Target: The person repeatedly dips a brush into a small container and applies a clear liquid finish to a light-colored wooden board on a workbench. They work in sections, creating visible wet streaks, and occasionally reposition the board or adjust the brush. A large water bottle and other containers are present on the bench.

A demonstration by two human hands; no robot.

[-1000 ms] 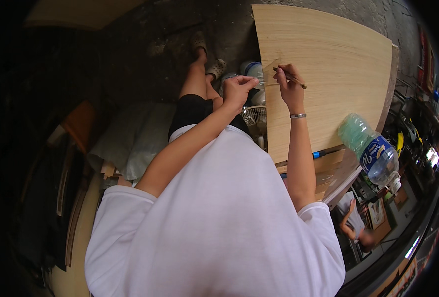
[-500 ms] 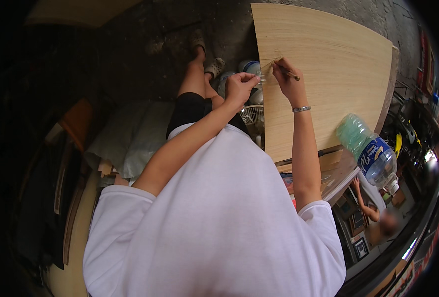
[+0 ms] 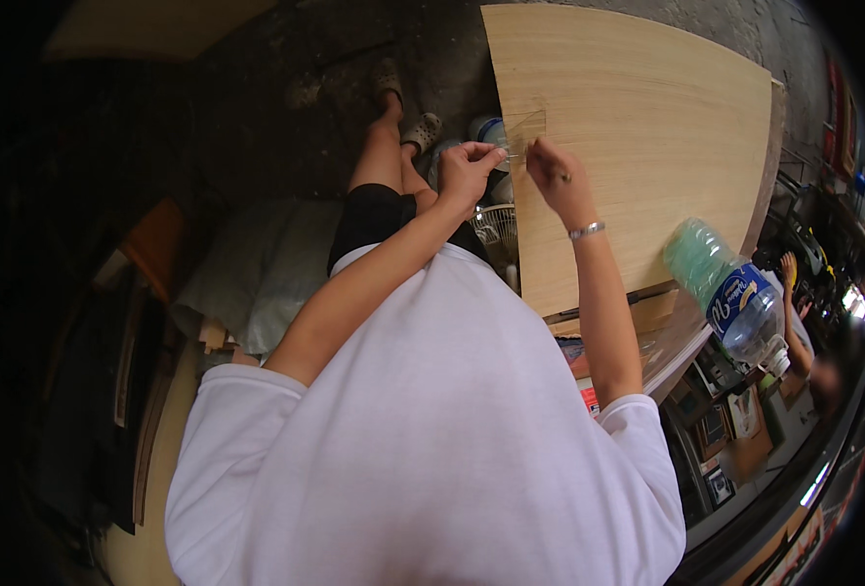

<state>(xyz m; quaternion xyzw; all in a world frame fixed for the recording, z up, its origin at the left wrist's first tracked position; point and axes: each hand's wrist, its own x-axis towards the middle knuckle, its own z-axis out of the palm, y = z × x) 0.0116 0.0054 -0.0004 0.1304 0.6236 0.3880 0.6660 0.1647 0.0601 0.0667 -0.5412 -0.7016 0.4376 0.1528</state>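
Note:
A large pale wooden board (image 3: 638, 146) lies at the right, with thin dark marks near its left edge. My left hand (image 3: 469, 176) is just off that edge, thumb and forefinger pinched on a thin clear strip (image 3: 514, 154) that is hard to make out. Over the board's left part, my right hand (image 3: 559, 176) is closed around a slim dark pencil (image 3: 566, 179); only its end shows, and its tip is hidden by my fingers. A metal band circles my right wrist.
A big clear plastic bottle (image 3: 740, 303) with a blue label lies by the board's near right corner. Below the board's left edge are a fan (image 3: 496, 227) and more bottles (image 3: 491, 131). Another person's arm (image 3: 794, 322) shows at the far right, among frames and clutter.
My right hand has shifted a little left and down, turning so that less of the pencil shows. My left hand has barely moved. The other person has moved to the right.

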